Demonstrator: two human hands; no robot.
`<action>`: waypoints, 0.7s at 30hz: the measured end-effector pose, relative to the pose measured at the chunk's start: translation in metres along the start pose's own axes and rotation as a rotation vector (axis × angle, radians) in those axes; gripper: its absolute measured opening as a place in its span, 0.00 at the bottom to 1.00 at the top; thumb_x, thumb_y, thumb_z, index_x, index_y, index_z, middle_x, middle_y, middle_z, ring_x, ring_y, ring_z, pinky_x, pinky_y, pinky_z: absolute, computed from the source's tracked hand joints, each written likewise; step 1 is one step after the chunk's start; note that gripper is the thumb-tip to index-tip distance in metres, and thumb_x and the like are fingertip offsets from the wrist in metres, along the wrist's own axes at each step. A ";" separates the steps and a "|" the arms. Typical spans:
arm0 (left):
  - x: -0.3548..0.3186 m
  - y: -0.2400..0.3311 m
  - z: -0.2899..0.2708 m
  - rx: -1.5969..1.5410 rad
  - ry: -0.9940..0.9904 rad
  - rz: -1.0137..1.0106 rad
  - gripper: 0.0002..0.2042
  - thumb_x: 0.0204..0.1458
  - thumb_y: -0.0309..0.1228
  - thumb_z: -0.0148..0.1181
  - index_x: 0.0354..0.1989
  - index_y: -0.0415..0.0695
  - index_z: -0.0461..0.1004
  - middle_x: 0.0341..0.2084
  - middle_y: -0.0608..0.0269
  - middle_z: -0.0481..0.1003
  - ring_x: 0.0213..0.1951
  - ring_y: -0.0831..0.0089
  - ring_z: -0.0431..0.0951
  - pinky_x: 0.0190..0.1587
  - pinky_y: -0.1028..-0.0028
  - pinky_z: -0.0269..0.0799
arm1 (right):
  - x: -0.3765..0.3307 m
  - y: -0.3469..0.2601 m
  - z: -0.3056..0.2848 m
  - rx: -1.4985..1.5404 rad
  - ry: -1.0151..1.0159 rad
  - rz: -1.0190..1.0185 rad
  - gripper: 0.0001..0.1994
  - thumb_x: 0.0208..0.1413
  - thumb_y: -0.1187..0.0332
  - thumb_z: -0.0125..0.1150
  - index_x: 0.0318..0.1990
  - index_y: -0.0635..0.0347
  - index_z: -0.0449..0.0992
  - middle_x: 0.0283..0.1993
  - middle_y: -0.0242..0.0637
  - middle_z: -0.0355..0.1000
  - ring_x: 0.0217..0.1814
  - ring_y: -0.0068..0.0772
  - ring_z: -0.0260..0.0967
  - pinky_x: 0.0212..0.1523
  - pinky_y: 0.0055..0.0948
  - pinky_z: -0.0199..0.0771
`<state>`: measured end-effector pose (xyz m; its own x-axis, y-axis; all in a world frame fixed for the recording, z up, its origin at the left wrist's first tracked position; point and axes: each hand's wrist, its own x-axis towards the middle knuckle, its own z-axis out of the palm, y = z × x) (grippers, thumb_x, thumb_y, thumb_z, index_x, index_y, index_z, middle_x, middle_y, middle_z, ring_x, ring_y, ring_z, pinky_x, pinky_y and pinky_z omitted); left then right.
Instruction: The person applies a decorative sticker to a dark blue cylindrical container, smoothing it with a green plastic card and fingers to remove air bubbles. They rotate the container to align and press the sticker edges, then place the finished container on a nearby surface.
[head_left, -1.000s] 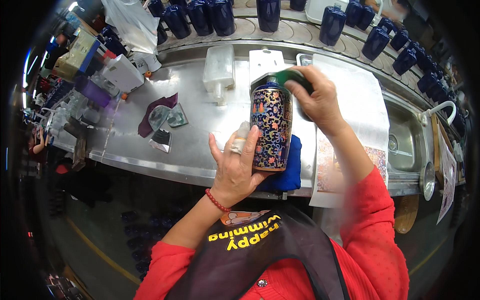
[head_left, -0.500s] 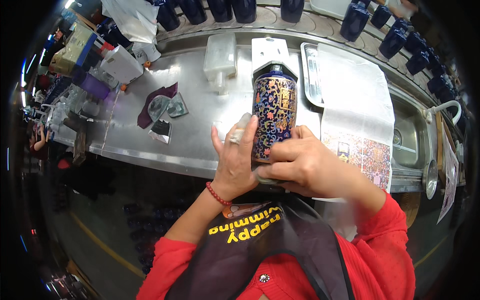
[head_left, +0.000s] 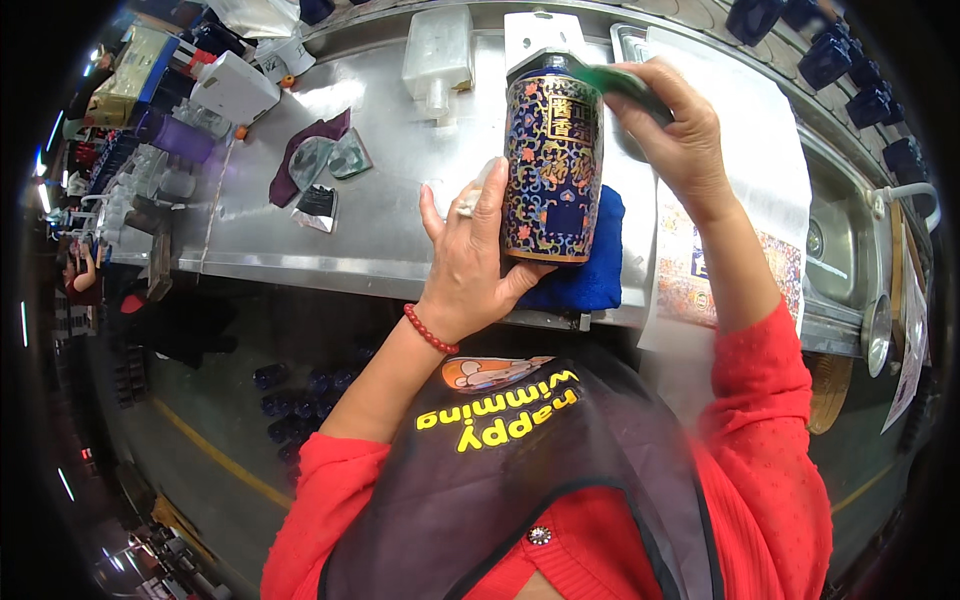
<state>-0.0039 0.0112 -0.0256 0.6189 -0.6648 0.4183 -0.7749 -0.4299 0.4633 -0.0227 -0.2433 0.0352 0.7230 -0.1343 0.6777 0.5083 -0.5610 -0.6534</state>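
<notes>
A dark blue bottle with a colourful floral and gold pattern lies with its neck away from me, against a white stand. My left hand steadies it, fingers along its left side and thumb at its base. The left fingers have pale wraps. My right hand pinches a thin, dark green flat piece. That piece reaches the bottle's upper right shoulder; motion blurs its tip, so I cannot tell whether it touches. Under the bottle's lower right side sits a blue cloth.
Patterned label sheets and white paper lie at the right, before a sink. A clear bottle lies behind on the left. Flat pieces rest on a purple cloth. Blue bottles stand far right.
My right hand has moved from the bottle's base up to its shoulder, bringing the green piece into view. The blue cloth now shows. The view has shifted, with my left hand still on the bottle.
</notes>
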 end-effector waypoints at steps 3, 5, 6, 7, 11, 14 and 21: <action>0.002 0.004 -0.004 0.062 0.023 0.041 0.53 0.47 0.59 0.69 0.77 0.43 0.51 0.68 0.47 0.63 0.67 0.52 0.63 0.67 0.27 0.30 | -0.019 -0.019 0.002 -0.316 -0.302 -0.455 0.14 0.42 0.78 0.67 0.40 0.57 0.80 0.30 0.37 0.70 0.34 0.42 0.73 0.37 0.38 0.75; 0.004 0.004 -0.004 0.063 0.011 0.030 0.52 0.45 0.58 0.70 0.77 0.47 0.52 0.69 0.50 0.64 0.67 0.52 0.64 0.66 0.27 0.32 | -0.022 -0.033 -0.008 0.059 -0.737 -0.271 0.11 0.48 0.74 0.69 0.41 0.58 0.80 0.34 0.37 0.72 0.40 0.41 0.74 0.42 0.39 0.75; 0.003 0.004 -0.004 0.060 0.029 0.057 0.52 0.46 0.58 0.69 0.77 0.46 0.52 0.69 0.50 0.64 0.67 0.52 0.64 0.66 0.26 0.32 | -0.023 -0.035 -0.014 0.309 -0.942 -0.141 0.10 0.50 0.72 0.70 0.41 0.58 0.81 0.35 0.37 0.72 0.40 0.41 0.73 0.42 0.39 0.75; 0.003 0.003 -0.003 0.060 0.024 0.059 0.51 0.47 0.58 0.68 0.77 0.46 0.52 0.69 0.51 0.64 0.67 0.52 0.64 0.66 0.26 0.33 | -0.025 -0.020 -0.011 0.315 -0.765 -0.063 0.10 0.55 0.69 0.70 0.43 0.60 0.81 0.34 0.35 0.75 0.37 0.35 0.75 0.41 0.34 0.76; 0.002 -0.001 0.000 0.054 0.041 0.075 0.49 0.54 0.59 0.63 0.77 0.40 0.49 0.69 0.48 0.64 0.66 0.50 0.65 0.67 0.28 0.32 | -0.010 0.003 -0.003 -0.082 -0.103 -0.129 0.13 0.54 0.71 0.69 0.48 0.56 0.81 0.34 0.31 0.75 0.37 0.29 0.75 0.36 0.27 0.75; 0.003 -0.003 0.000 0.012 0.021 0.049 0.51 0.53 0.61 0.62 0.77 0.41 0.49 0.69 0.48 0.63 0.68 0.50 0.63 0.66 0.26 0.34 | -0.025 -0.030 -0.004 -0.159 -0.497 -0.470 0.12 0.44 0.71 0.73 0.39 0.55 0.81 0.34 0.38 0.73 0.40 0.41 0.75 0.35 0.36 0.73; 0.005 0.011 -0.009 0.139 0.030 0.073 0.51 0.48 0.56 0.69 0.75 0.41 0.53 0.67 0.47 0.65 0.65 0.51 0.65 0.64 0.25 0.35 | 0.013 -0.004 -0.005 -0.210 0.041 0.014 0.10 0.50 0.73 0.70 0.40 0.61 0.79 0.32 0.38 0.73 0.33 0.40 0.74 0.33 0.33 0.74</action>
<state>-0.0082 0.0084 -0.0112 0.5619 -0.6798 0.4713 -0.8272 -0.4625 0.3191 -0.0178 -0.2468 0.0479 0.7074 -0.1745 0.6849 0.3864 -0.7159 -0.5815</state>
